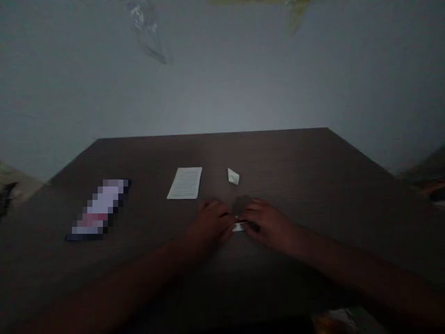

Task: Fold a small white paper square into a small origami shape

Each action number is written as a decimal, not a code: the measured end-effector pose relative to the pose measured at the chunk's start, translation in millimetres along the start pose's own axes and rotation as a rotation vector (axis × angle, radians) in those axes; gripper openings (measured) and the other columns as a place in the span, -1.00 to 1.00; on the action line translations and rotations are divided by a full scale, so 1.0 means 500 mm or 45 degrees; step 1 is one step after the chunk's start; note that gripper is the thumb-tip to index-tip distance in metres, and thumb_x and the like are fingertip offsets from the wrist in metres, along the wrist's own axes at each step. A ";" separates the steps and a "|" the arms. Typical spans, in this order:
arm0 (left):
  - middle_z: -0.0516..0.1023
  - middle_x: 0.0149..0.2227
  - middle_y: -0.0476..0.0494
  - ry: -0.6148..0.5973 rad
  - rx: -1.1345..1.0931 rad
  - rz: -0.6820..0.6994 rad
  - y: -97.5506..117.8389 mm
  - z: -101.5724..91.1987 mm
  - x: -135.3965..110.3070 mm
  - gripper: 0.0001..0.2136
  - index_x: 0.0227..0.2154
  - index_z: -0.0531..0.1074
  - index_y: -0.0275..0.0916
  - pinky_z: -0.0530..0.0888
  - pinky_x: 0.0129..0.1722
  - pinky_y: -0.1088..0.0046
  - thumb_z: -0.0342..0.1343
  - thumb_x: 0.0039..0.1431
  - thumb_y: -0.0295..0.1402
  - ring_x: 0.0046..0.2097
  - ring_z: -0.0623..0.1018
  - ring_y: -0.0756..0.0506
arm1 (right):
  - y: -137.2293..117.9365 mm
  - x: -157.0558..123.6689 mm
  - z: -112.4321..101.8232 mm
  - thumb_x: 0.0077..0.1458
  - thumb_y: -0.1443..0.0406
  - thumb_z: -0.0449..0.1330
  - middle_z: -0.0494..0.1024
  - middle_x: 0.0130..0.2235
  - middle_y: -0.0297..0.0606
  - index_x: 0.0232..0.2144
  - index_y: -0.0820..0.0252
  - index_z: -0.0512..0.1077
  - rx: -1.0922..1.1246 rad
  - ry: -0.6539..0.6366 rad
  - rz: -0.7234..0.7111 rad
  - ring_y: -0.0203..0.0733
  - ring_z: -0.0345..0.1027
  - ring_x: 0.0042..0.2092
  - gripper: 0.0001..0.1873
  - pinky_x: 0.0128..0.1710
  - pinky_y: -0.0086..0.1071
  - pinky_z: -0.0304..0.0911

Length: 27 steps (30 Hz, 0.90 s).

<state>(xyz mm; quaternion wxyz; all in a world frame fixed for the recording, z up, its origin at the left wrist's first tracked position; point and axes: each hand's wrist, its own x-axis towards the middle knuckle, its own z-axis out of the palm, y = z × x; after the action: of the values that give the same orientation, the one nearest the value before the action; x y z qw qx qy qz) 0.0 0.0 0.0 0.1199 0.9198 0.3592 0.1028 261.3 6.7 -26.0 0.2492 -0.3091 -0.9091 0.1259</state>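
Close together over the middle of the dark table, my left hand [214, 221] and my right hand [266, 223] hold a small piece of white paper [238, 227] between them. Only a narrow strip of it shows; the rest is covered by my fingers. Both hands have their fingers bent and closed on the paper's two sides. Just beyond them lies a small folded piece of white paper [233, 176]. A stack of printed paper sheets [185, 183] rests to the left of it, nearer my left hand.
A phone [99, 208] with a blurred-out screen lies on the left of the wooden table [295, 162]. Behind the table's far edge rises a pale wall [222, 83] with clear plastic [146, 28] on it. Something colourful [335, 321] is at the lower right.
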 end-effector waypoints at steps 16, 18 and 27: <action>0.71 -0.10 -0.11 -0.067 -0.089 -0.098 0.002 -0.024 0.008 -0.73 -0.10 0.70 -0.18 0.47 0.20 0.12 0.10 0.63 -0.55 0.03 0.67 -0.25 | 0.011 0.004 -0.055 0.50 0.44 0.37 0.76 -0.13 -0.21 -0.15 0.11 0.70 0.151 -0.263 0.215 -0.06 0.65 -0.08 -0.84 0.02 -0.19 0.52; 0.71 -0.11 -0.11 -0.071 -0.118 -0.101 -0.001 -0.026 0.006 -0.73 -0.13 0.70 -0.17 0.47 0.19 0.13 0.11 0.61 -0.54 0.01 0.66 -0.24 | 0.013 0.002 -0.054 0.50 0.45 0.37 0.77 -0.12 -0.22 -0.14 0.09 0.71 0.178 -0.255 0.196 -0.06 0.65 -0.08 -0.83 0.02 -0.19 0.52; 0.78 0.03 -0.14 0.085 -0.155 -0.037 -0.007 -0.004 0.002 -0.81 0.02 0.72 -0.13 0.50 0.25 0.13 0.21 0.62 -0.48 0.11 0.70 -0.26 | -0.003 0.007 -0.047 0.45 0.51 0.37 0.73 -0.18 -0.21 -0.22 0.14 0.69 0.135 -0.191 0.175 -0.08 0.62 -0.13 -0.79 -0.04 -0.24 0.49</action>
<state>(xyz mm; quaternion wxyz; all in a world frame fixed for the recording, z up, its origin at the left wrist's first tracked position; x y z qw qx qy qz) -2.0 3.5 1.1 0.1649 0.9015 0.3695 0.1534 270.6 9.4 -4.5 0.1871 -0.3468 -0.8939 0.2135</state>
